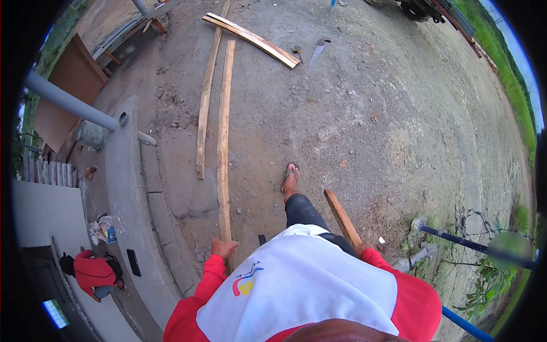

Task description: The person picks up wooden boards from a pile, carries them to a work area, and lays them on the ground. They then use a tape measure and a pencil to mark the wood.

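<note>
My left hand (224, 247) is closed round the near end of a long wooden board (224, 142), which stretches away over the dirt ground. On the other side of my body, my right hand (362, 247) grips a shorter, darker piece of wood (342, 216) that slants forward. A second long board (209, 102) lies just left of the first. Farther off, two boards (253, 41) lie side by side at an angle, with a handsaw (319, 51) and a tape measure (296, 49) close to their end.
A low concrete wall (128, 188) with a dark phone-like object (133, 263) on it runs along the left. Beyond it, a person in red (96, 271) bends over. A post with wire (456, 237) stands at right; a vehicle (419, 8) is far off.
</note>
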